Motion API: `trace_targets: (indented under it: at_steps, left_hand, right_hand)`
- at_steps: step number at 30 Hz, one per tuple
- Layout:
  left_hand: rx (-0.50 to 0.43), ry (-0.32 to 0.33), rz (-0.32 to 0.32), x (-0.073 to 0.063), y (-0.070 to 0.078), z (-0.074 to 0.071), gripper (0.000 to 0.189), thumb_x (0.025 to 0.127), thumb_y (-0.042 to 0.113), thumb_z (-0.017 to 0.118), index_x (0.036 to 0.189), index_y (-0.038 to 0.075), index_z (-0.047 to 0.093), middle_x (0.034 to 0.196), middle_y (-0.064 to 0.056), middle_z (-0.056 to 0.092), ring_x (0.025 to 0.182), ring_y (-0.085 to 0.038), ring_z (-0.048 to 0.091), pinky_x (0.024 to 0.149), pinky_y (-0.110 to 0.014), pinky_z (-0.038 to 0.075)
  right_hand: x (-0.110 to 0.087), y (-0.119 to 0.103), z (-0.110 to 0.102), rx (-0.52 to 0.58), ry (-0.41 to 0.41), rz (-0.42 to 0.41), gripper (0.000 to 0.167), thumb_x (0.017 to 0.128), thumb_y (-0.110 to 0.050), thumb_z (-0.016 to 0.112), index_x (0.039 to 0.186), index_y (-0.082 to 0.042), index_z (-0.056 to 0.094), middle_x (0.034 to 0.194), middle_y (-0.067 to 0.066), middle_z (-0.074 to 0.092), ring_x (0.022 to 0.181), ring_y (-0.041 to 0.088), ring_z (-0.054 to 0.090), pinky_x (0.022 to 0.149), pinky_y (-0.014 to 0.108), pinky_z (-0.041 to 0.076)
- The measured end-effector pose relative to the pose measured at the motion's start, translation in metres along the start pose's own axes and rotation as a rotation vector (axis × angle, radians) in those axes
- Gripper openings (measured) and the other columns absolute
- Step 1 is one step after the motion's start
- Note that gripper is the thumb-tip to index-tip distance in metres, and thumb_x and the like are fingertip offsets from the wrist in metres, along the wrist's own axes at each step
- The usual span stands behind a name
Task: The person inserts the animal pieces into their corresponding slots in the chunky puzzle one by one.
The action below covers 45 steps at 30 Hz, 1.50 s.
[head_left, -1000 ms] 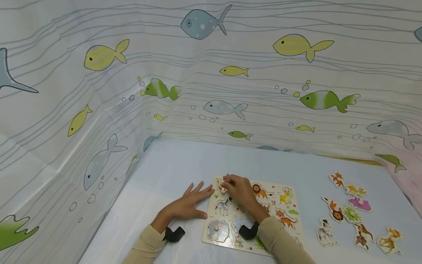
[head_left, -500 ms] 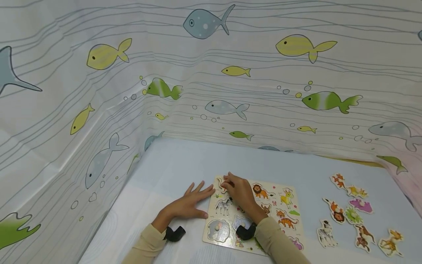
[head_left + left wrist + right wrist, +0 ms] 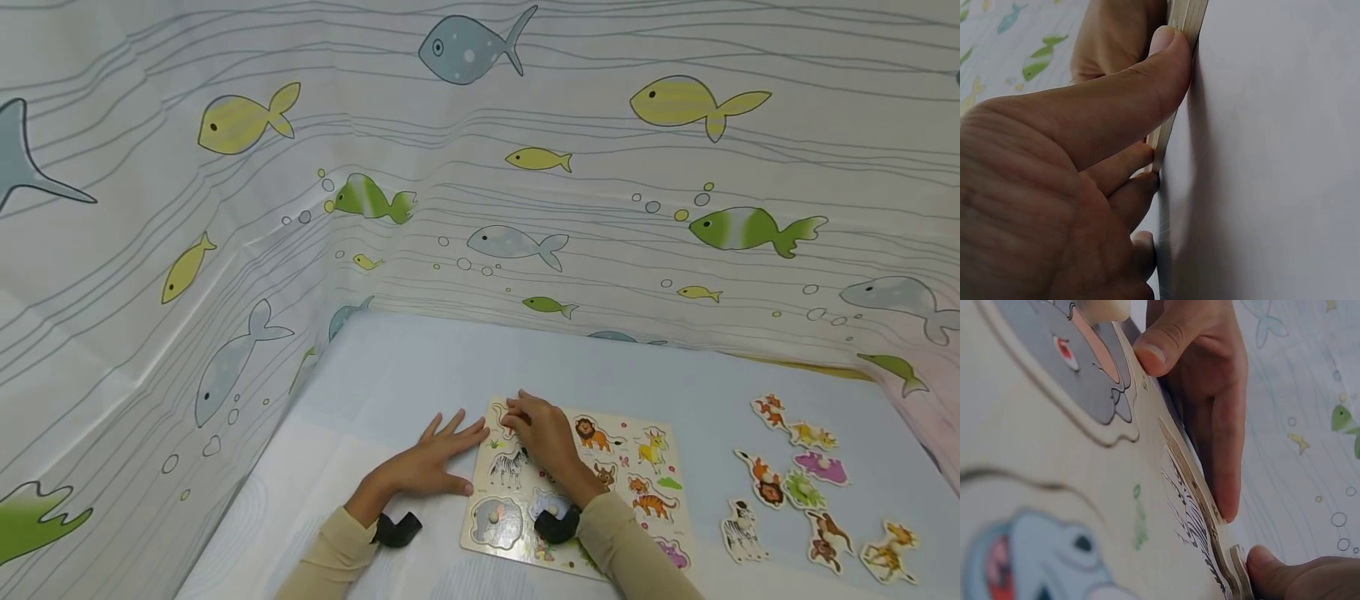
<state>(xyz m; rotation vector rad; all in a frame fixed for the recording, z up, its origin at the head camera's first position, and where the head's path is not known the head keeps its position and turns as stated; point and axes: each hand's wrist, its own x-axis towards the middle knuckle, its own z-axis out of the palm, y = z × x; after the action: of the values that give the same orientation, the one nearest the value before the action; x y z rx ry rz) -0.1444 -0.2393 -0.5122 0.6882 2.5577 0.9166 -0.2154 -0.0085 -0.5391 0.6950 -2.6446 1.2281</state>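
Observation:
A wooden animal puzzle board [image 3: 480, 492] lies flat on the table. My left hand [image 3: 427, 465] rests at its left edge with fingers spread and straight; in the left wrist view the thumb [image 3: 1147, 81] presses against the board's side. At the upper left corner, my right hand [image 3: 546, 433] pinches a small puzzle piece [image 3: 505, 431] down at its curvy recess, the fingers hiding most of it. Below it are the zebra recess [image 3: 507, 469] and a grey elephant piece [image 3: 497, 527] with a knob, seated in the board. A blue-grey animal piece [image 3: 546, 502] sits beside the elephant.
Several loose animal pieces lie right of the board, among them a zebra [image 3: 742, 532], a purple piece [image 3: 821, 467], a green piece [image 3: 802, 489] and a giraffe [image 3: 888, 552]. A fish-print curtain [image 3: 420, 275] stands behind and to the left of the table.
My right hand has shifted slightly at the board's corner, the piece under its fingers settling down at the recess. My left hand has stayed at the board's edge.

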Motion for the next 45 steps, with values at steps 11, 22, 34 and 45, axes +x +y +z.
trace_targets:
  at_steps: [11, 22, 34, 45]
  left_hand:
    - [0.001, -0.001, -0.004, 0.0, 0.002, 0.0, 0.088, 0.086, 0.034, 0.076, 0.158, 0.014, 0.03, 0.167, -0.004, 0.021, 0.157, -0.034, -0.001, 0.122, -0.063, -0.011]
    - [0.025, -0.009, 0.007, 0.004, 0.001, -0.002, 0.089, 0.086, 0.036, 0.076, 0.159, 0.015, 0.028, 0.167, -0.004, 0.02, 0.157, -0.034, -0.002, 0.122, -0.062, -0.012]
    - [0.008, 0.022, 0.012, 0.0, -0.004, 0.002, 0.089, 0.084, 0.034, 0.077, 0.157, 0.011, 0.031, 0.165, -0.011, 0.024, 0.155, -0.042, 0.001, 0.12, -0.067, -0.009]
    - [-0.03, 0.041, 0.036, 0.006, -0.006, 0.007, 0.091, 0.082, 0.038, 0.078, 0.156, 0.011, 0.033, 0.164, -0.013, 0.025, 0.154, -0.045, 0.001, 0.119, -0.068, -0.011]
  right_hand:
    - [0.0, 0.0, 0.001, 0.008, -0.001, 0.04, 0.03, 0.089, -0.024, 0.075, 0.114, -0.01, 0.076, 0.128, 0.014, 0.069, 0.128, 0.031, 0.06, 0.104, 0.05, 0.052]
    - [0.002, 0.002, -0.003, 0.02, 0.008, -0.008, 0.02, 0.088, -0.021, 0.076, 0.102, -0.008, 0.079, 0.125, 0.01, 0.071, 0.13, 0.03, 0.059, 0.103, 0.047, 0.052]
    - [0.001, -0.011, -0.005, 0.061, -0.102, 0.049, 0.053, 0.091, -0.021, 0.074, 0.139, -0.006, 0.058, 0.145, 0.014, 0.056, 0.138, 0.033, 0.05, 0.11, 0.051, 0.046]
    - [-0.016, -0.023, -0.062, 0.212, -0.064, 0.132, 0.05, 0.094, -0.021, 0.07, 0.141, -0.015, 0.054, 0.143, 0.009, 0.058, 0.13, 0.037, 0.057, 0.1, 0.052, 0.054]
